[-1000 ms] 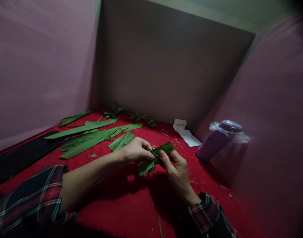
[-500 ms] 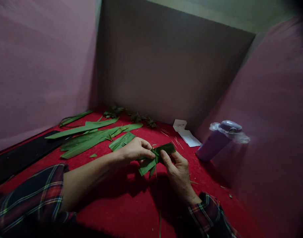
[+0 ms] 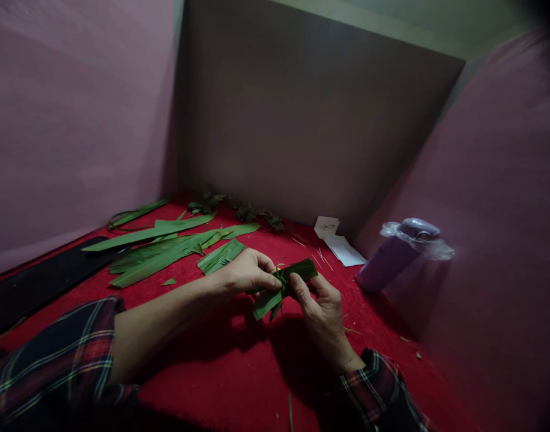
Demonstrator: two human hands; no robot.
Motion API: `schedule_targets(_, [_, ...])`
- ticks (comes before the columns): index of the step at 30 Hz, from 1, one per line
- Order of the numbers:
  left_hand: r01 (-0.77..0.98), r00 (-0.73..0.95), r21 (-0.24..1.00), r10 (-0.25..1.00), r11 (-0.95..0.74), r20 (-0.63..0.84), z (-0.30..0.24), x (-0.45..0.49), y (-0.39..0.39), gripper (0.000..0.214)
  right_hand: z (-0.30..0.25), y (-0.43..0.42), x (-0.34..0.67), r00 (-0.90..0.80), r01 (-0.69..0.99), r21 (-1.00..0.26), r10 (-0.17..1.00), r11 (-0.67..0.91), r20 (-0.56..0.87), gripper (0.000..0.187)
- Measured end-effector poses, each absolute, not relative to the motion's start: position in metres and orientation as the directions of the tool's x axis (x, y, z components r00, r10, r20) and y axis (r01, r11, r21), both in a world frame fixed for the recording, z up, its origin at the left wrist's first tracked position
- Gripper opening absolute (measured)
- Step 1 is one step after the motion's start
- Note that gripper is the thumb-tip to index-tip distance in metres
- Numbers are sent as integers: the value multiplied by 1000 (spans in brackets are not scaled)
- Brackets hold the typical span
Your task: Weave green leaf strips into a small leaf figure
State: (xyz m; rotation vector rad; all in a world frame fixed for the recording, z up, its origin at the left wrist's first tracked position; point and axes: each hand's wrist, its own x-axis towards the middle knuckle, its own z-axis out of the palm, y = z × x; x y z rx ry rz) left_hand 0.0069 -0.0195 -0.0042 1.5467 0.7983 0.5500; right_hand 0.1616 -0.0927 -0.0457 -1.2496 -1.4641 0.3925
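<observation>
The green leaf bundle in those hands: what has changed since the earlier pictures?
Very little: the leaf bundle has barely shifted. Nothing was taken up or let go; the left hand and right hand keep their hold on it. The loose leaves, white papers and purple tumbler stayed put.

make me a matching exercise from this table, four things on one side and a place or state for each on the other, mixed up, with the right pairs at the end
Things
1. folded leaf piece
2. purple bottle
3. white sheets
4. black slab

Places and states
A. near the foot of the grey wall
B. held in left hand and right hand
C. beside the left pink wall
D. clear plastic around its top

Pairs: 1-B, 2-D, 3-A, 4-C
</observation>
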Motion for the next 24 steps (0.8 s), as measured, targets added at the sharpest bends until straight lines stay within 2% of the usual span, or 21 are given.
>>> schedule_targets(9, [177,644,984,757,-11,-108,-2,7,-21,14,-46,-93,161,162,496,-771,830,399,534,16])
schedule_targets(18, [205,597,978,796,-31,-100,1,10,-25,6,-40,-96,160,81,622,-620,749,478,658,13])
schedule_targets(24, [222,592,974,801,-50,-93,1,11,-24,6,-40,-96,160,75,651,-598,744,468,664,13])
